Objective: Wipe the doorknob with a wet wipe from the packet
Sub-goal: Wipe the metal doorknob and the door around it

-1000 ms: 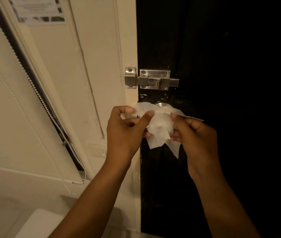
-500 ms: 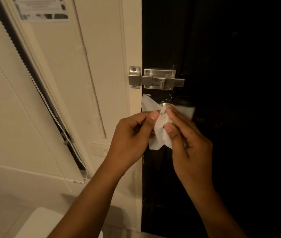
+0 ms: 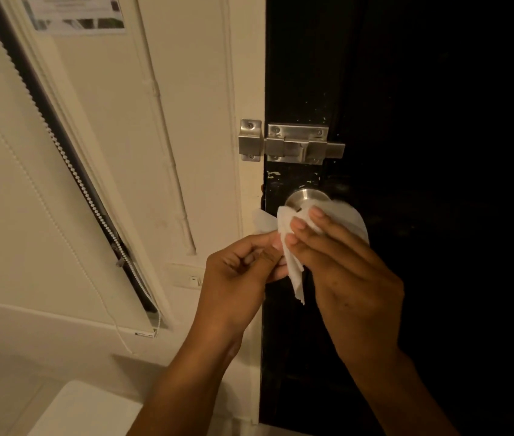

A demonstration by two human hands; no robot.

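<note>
A round silver doorknob (image 3: 304, 197) sticks out of the black door (image 3: 422, 152); its top half shows, the lower half is covered by a white wet wipe (image 3: 293, 265). My right hand (image 3: 343, 272) presses the wipe against the knob with flat fingers. My left hand (image 3: 236, 272) pinches the wipe's left edge just below and left of the knob. One corner of the wipe hangs down between both hands. The packet is not in view.
A steel slide bolt (image 3: 290, 144) is mounted above the knob, bridging door and cream frame (image 3: 249, 73). A roller blind with a bead chain (image 3: 70, 171) hangs at the left. A wall switch (image 3: 194, 280) sits beside my left hand. A white surface (image 3: 86, 410) lies below.
The wipe has slid down off the top of the knob, baring its metal. My right hand has flattened over the wipe; my left hand has dropped slightly and pinches its edge.
</note>
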